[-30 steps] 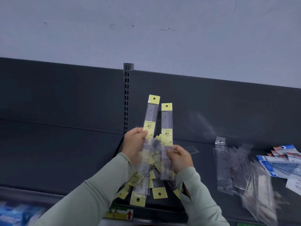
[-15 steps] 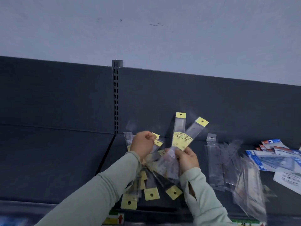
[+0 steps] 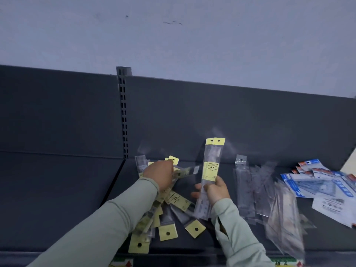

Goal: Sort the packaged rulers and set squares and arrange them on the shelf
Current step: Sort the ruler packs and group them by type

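My right hand (image 3: 215,189) grips two yellow-topped ruler packs (image 3: 211,166), held upright and stacked together above the dark shelf (image 3: 57,189). My left hand (image 3: 159,174) rests on a fanned pile of yellow-tagged ruler packs (image 3: 173,214) lying on the shelf, fingers curled round some of them. To the right lies a heap of clear packets (image 3: 248,191), and beyond it blue and white set square packs (image 3: 316,182).
A slotted upright post (image 3: 123,112) divides the shelf's dark back panel. The shelf's front edge carries price labels (image 3: 121,263). More clear packets (image 3: 285,224) hang over the front at the right. A pale wall rises behind.
My right hand has squared its two ruler packs together and moved them right and upright. My left hand has dropped onto the fanned pile on the shelf.
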The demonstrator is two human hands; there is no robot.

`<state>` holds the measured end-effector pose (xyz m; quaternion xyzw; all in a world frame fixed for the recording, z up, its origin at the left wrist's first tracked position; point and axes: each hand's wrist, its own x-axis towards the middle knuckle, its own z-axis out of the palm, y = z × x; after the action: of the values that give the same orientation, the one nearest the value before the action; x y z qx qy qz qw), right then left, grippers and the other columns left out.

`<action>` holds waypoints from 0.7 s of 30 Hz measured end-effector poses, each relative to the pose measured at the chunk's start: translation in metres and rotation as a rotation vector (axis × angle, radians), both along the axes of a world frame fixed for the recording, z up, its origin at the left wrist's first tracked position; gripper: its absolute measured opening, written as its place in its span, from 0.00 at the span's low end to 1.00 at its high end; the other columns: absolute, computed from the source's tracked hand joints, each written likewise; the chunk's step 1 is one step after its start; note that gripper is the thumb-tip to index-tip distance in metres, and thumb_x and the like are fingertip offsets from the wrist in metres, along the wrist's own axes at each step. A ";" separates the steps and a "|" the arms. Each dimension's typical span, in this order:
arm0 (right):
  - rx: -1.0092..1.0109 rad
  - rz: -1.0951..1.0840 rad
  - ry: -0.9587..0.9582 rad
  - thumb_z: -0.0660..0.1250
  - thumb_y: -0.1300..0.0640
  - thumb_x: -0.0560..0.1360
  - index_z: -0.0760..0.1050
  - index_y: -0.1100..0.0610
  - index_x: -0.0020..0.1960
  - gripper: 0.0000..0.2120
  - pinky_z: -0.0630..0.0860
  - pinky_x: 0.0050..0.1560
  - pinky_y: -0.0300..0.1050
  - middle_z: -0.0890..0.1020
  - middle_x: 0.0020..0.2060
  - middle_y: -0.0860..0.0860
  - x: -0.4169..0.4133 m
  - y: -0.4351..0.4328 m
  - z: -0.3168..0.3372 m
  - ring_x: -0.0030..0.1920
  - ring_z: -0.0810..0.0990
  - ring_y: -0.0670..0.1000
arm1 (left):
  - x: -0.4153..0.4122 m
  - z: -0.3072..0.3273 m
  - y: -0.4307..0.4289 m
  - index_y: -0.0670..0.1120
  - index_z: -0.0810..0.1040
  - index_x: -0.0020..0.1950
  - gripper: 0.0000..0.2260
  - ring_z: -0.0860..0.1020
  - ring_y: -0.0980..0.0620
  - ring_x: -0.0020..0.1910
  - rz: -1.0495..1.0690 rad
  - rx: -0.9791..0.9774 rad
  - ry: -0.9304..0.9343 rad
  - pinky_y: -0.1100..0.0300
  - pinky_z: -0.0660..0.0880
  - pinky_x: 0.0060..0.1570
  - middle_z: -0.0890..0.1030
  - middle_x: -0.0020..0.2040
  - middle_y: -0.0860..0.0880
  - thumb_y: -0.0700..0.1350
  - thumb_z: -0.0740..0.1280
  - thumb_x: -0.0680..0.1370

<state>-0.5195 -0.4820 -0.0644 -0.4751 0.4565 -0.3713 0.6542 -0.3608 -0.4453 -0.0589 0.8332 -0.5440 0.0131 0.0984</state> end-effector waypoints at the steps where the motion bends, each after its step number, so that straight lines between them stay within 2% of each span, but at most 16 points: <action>1: -0.010 0.001 -0.006 0.50 0.74 0.76 0.66 0.58 0.58 0.18 0.75 0.36 0.47 0.77 0.38 0.60 -0.001 0.001 0.001 0.32 0.77 0.57 | 0.002 0.003 0.003 0.47 0.74 0.55 0.09 0.78 0.46 0.50 0.017 -0.028 0.017 0.53 0.75 0.47 0.79 0.53 0.47 0.38 0.60 0.77; 3: -0.012 0.002 -0.023 0.50 0.74 0.76 0.67 0.58 0.58 0.17 0.74 0.35 0.46 0.78 0.38 0.59 -0.001 0.002 0.004 0.31 0.77 0.57 | 0.007 0.009 0.009 0.46 0.72 0.54 0.07 0.77 0.47 0.46 0.062 -0.138 0.045 0.55 0.72 0.41 0.80 0.50 0.48 0.38 0.61 0.78; 5: -0.011 0.003 -0.034 0.51 0.74 0.76 0.68 0.58 0.57 0.17 0.74 0.33 0.44 0.78 0.37 0.59 0.000 0.002 0.006 0.30 0.76 0.56 | 0.012 0.014 0.012 0.47 0.73 0.53 0.05 0.77 0.48 0.43 0.112 -0.274 0.163 0.58 0.71 0.38 0.79 0.46 0.49 0.38 0.62 0.78; 6: -0.016 0.009 -0.033 0.51 0.74 0.76 0.68 0.58 0.57 0.16 0.74 0.33 0.44 0.78 0.37 0.59 0.001 0.003 0.006 0.30 0.76 0.56 | 0.015 0.017 0.013 0.47 0.74 0.50 0.05 0.77 0.48 0.44 0.139 -0.333 0.242 0.57 0.71 0.39 0.78 0.45 0.50 0.38 0.62 0.78; 8: -0.024 0.028 -0.038 0.52 0.73 0.77 0.69 0.59 0.55 0.14 0.74 0.32 0.44 0.78 0.36 0.59 0.003 0.003 0.008 0.29 0.77 0.56 | 0.021 0.021 0.014 0.51 0.76 0.42 0.09 0.74 0.51 0.51 0.213 -0.459 0.342 0.55 0.68 0.49 0.75 0.46 0.53 0.38 0.62 0.77; 10: -0.029 0.045 -0.058 0.53 0.72 0.78 0.70 0.59 0.54 0.12 0.74 0.33 0.45 0.79 0.35 0.59 0.004 0.004 0.009 0.29 0.77 0.56 | 0.023 0.025 0.017 0.54 0.78 0.38 0.13 0.65 0.53 0.57 0.285 -0.582 0.314 0.52 0.59 0.58 0.70 0.50 0.55 0.35 0.64 0.73; 13: -0.028 0.075 -0.080 0.55 0.71 0.78 0.72 0.58 0.53 0.13 0.75 0.35 0.47 0.80 0.36 0.60 0.006 0.006 0.010 0.31 0.78 0.57 | 0.024 0.026 0.022 0.54 0.81 0.35 0.17 0.60 0.49 0.66 0.237 -0.752 0.233 0.48 0.50 0.67 0.67 0.60 0.52 0.31 0.66 0.68; 17: 0.051 0.117 -0.176 0.58 0.68 0.78 0.76 0.60 0.51 0.10 0.77 0.36 0.47 0.81 0.35 0.61 0.006 0.007 0.011 0.32 0.79 0.57 | 0.029 0.030 0.026 0.56 0.79 0.31 0.22 0.53 0.49 0.74 0.104 -0.887 0.366 0.45 0.52 0.73 0.63 0.73 0.52 0.28 0.66 0.71; 21: 0.153 0.134 -0.215 0.60 0.62 0.78 0.78 0.63 0.50 0.09 0.77 0.31 0.44 0.83 0.33 0.61 0.006 0.010 0.011 0.30 0.80 0.57 | 0.032 0.036 0.029 0.57 0.79 0.30 0.23 0.48 0.53 0.76 0.023 -0.907 0.527 0.45 0.53 0.74 0.58 0.76 0.56 0.29 0.66 0.74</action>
<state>-0.5131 -0.4717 -0.0531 -0.4106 0.3780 -0.3399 0.7569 -0.3288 -0.4166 -0.0228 0.6878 -0.4310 0.0384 0.5828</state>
